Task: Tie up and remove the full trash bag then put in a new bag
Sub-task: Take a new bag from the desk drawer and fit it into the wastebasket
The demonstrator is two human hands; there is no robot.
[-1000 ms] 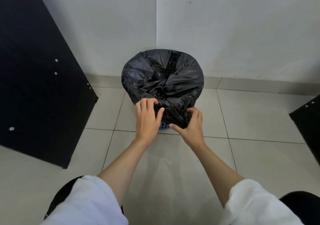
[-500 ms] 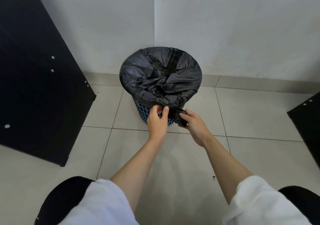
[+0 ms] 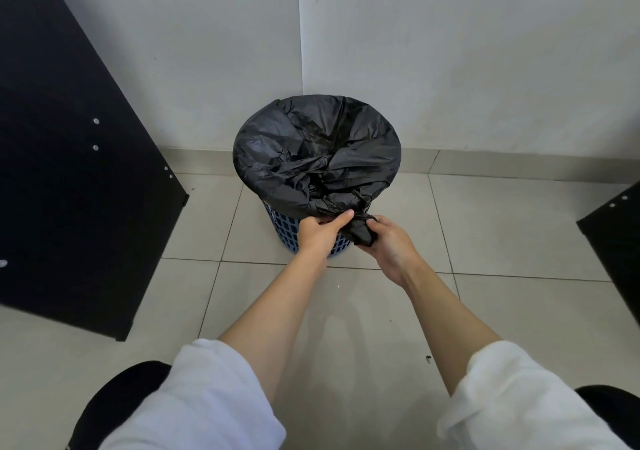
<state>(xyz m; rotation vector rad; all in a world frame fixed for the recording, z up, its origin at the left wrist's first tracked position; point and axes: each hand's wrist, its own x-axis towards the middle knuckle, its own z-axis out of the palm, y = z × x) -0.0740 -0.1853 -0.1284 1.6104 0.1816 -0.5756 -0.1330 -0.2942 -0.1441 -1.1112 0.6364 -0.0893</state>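
Observation:
A black trash bag (image 3: 311,152) lines a blue lattice bin (image 3: 287,230) that stands on the tiled floor in the wall corner. The bag's edge is stretched over the bin's rim, and its near edge is bunched into a twisted tail. My left hand (image 3: 320,231) pinches that bunched plastic at the near rim. My right hand (image 3: 389,242) grips the hanging tail just to the right of it. The bin's lower right side is hidden behind my hands.
A black panel (image 3: 69,172) with screw heads leans at the left, close to the bin. Another black panel (image 3: 616,238) edges in at the right. White walls (image 3: 450,69) meet behind the bin. My knees and white sleeves fill the bottom of the view.
My hands gathered the bag's near edge, which lay draped over the bin's side, into a twisted tail. More of the blue bin now shows below the bag.

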